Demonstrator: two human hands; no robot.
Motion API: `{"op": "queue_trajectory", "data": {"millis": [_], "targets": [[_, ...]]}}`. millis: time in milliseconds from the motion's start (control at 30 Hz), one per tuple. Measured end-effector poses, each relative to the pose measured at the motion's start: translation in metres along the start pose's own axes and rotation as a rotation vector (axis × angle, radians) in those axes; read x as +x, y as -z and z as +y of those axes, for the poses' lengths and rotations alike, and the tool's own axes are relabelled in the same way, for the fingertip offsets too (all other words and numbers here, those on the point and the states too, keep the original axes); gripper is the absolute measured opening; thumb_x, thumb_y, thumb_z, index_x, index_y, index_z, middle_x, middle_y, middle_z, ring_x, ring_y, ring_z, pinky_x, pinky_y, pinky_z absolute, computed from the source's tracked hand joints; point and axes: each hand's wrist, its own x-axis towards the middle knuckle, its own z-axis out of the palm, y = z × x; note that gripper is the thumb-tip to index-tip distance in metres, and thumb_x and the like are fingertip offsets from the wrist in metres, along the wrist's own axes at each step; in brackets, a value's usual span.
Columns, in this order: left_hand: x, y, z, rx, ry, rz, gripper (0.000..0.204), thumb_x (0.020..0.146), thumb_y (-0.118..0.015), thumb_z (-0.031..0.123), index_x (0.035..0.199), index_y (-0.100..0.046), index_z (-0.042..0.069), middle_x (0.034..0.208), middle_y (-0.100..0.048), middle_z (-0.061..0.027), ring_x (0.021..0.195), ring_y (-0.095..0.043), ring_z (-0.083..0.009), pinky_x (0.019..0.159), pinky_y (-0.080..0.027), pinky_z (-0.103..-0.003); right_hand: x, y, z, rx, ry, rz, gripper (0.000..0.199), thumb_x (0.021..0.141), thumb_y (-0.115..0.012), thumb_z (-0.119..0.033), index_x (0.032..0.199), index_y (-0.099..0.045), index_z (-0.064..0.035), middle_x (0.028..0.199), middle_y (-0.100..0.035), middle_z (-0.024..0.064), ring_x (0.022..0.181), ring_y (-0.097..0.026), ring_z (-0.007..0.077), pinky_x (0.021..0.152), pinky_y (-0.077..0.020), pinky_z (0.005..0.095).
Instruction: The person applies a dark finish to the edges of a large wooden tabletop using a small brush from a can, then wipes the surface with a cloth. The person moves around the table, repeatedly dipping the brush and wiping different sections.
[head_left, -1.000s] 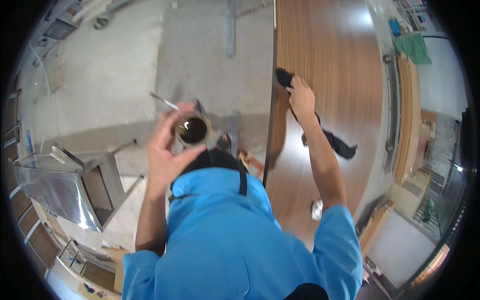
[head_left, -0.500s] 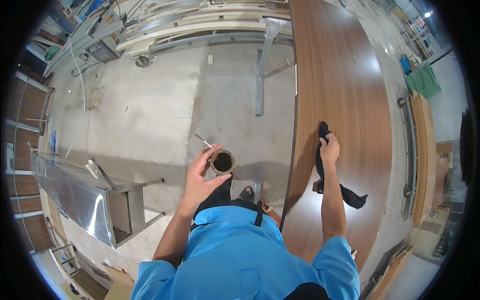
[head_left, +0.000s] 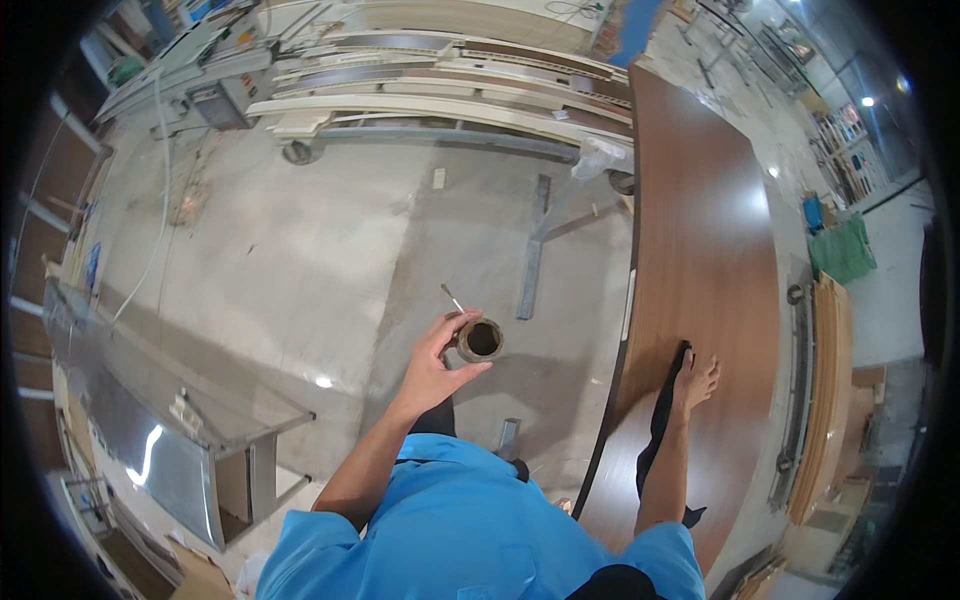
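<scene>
My left hand (head_left: 438, 366) is wrapped round a small round jar (head_left: 481, 341) with a stained rim and a dark inside. Beside the jar, by the fingertips of the same hand, juts a thin brush (head_left: 454, 299) with a white shaft and a brownish tip. My right hand (head_left: 697, 382) lies on the long brown wood-grain panel (head_left: 700, 220), its fingers spread apart. A strip of black cloth (head_left: 659, 420) lies along the panel beside that hand and runs partly under the forearm, which hides some of it.
Long pale boards and strips (head_left: 420, 95) are stacked on a rack at the far side. A metal-topped table (head_left: 130, 400) stands to the left. Upright wooden boards (head_left: 823, 390) line the right, near a green sheet (head_left: 843, 248). A metal bar (head_left: 533, 250) lies beyond the jar.
My right hand has loosened from the black cloth and spread its fingers on the panel. The cloth now lies straighter. The jar and brush remain in my left hand; the view has shifted.
</scene>
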Motion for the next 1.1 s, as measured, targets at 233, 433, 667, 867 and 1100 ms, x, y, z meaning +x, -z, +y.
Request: {"op": "queue_trajectory", "data": {"millis": [233,433,667,867,1100], "targets": [[0.19,0.065,0.079,0.022,0.061,-0.249,0.072,0.078,-0.087,0.002,0.143,-0.058,0.004,0.145,-0.057,-0.0129,0.136,-0.057,-0.026,0.113,-0.048,-0.039,0.061,0.075,-0.239,1.212,0.214,-0.803,0.025,0.105,-0.063,-0.023,0.112,-0.075,-0.0018,0.093,-0.071,0.0022,0.078,-0.063,0.0085,0.069,-0.0518,0.0265],[0.368,0.046,0.081,-0.014,-0.004,-0.313,0.072,0.075,-0.09,0.003,0.141,-0.06,0.004,0.146,-0.056,-0.0119,0.136,-0.057,-0.0248,0.113,-0.049,-0.039,0.1,0.079,-0.453,1.404,0.137,-1.489,0.025,0.107,-0.062,-0.022,0.114,-0.076,-0.0032,0.089,-0.071,-0.0001,0.075,-0.06,0.0068,0.065,-0.0484,0.0249],[0.683,0.029,0.069,0.097,0.066,-0.381,0.073,0.076,-0.087,-0.002,0.142,-0.057,-0.001,0.143,-0.055,-0.0127,0.134,-0.058,-0.0257,0.113,-0.049,-0.038,0.31,-0.068,-0.651,1.551,0.119,-1.707,0.021,0.104,-0.068,-0.023,0.111,-0.077,-0.0048,0.089,-0.071,-0.0002,0.078,-0.059,0.0071,0.065,-0.0482,0.0263],[0.904,-0.069,0.103,0.0,0.145,-0.443,0.075,0.074,-0.087,0.0,0.142,-0.056,-0.003,0.142,-0.053,-0.0125,0.133,-0.057,-0.0257,0.113,-0.048,-0.04,0.527,-0.144,-0.713,1.571,0.187,-1.738,0.019,0.101,-0.073,-0.027,0.11,-0.079,-0.0107,0.089,-0.071,-0.0029,0.079,-0.059,0.0075,0.067,-0.0477,0.0251],[1.026,-0.077,0.089,-0.063,0.076,-0.728,0.074,0.073,-0.087,-0.001,0.141,-0.057,-0.003,0.143,-0.054,-0.0132,0.134,-0.056,-0.0255,0.114,-0.047,-0.039,0.571,-0.158,-0.733,1.861,-0.058,-1.492,0.023,0.102,-0.072,-0.029,0.114,-0.078,-0.0103,0.097,-0.073,-0.005,0.085,-0.06,0.007,0.07,-0.048,0.0249]]}}
